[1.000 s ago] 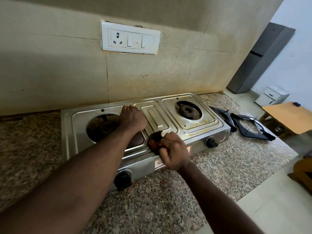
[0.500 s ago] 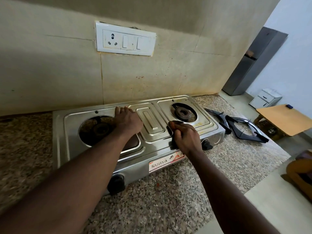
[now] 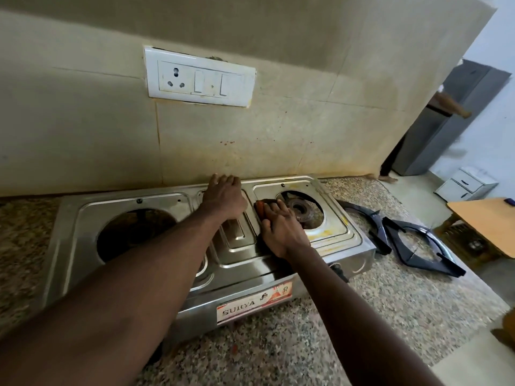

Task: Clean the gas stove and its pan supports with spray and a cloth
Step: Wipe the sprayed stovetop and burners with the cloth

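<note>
Cloth [image 3: 259, 208]: mostly under the fingers of the right grip [image 3: 282, 232] on the right half of the stove [image 3: 245, 268]. Only a reddish edge shows. Whether the fingers curl round it or press flat cannot be told.
Centre panel [image 3: 237, 238]: its back part is covered by the left grip [image 3: 223, 197].
Left burner [image 3: 133, 232]: in shadow, its detail unreadable.
Right knob [image 3: 338, 270]: half hidden behind the right forearm.
Pan supports [image 3: 376, 222]: overlapping near the right edge of the worktop [image 3: 362, 316]. Where one ends and the other begins is unclear.
Stove label [image 3: 253, 302]: print beyond "SURYA" is too small to read.
Person [image 3: 451, 105]: blurred and mostly hidden by the wall.
Table [image 3: 485, 224]: cut off by the picture's right edge.
</note>
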